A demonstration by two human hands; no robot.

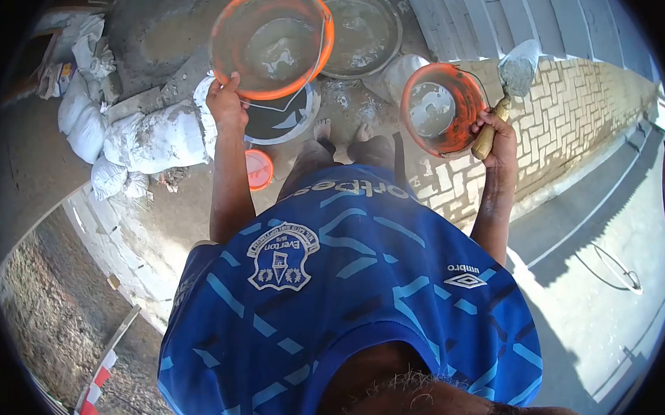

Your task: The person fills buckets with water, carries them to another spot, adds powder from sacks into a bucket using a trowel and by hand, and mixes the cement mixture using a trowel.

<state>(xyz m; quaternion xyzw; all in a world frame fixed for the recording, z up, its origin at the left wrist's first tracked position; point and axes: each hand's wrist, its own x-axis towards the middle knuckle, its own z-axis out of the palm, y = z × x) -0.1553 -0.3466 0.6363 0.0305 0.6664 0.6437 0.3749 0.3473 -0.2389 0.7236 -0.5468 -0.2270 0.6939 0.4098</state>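
Note:
My left hand (226, 102) grips the near-left rim of a large orange bucket (230, 71), which is tilted so its inside shows. Grey, wet residue lies at its bottom, and a wire handle hangs loosely across its side. In my right hand (499, 137) is a trowel (518, 69), held by its wooden handle, with grey mortar on the blade. The same hand is close against the rim of a smaller orange bucket (410, 119), also tilted; whether its fingers grip that bucket or its wire handle, I cannot tell. Grey smears coat its inside.
A wide round tub (395, 38) with greyish water stands behind the large bucket. Below that bucket is a container of dark liquid (269, 121), near a small orange-red pail (259, 169). White sacks (173, 136) lie left. Grey slabs (517, 14) and patterned paving (558, 108) are right.

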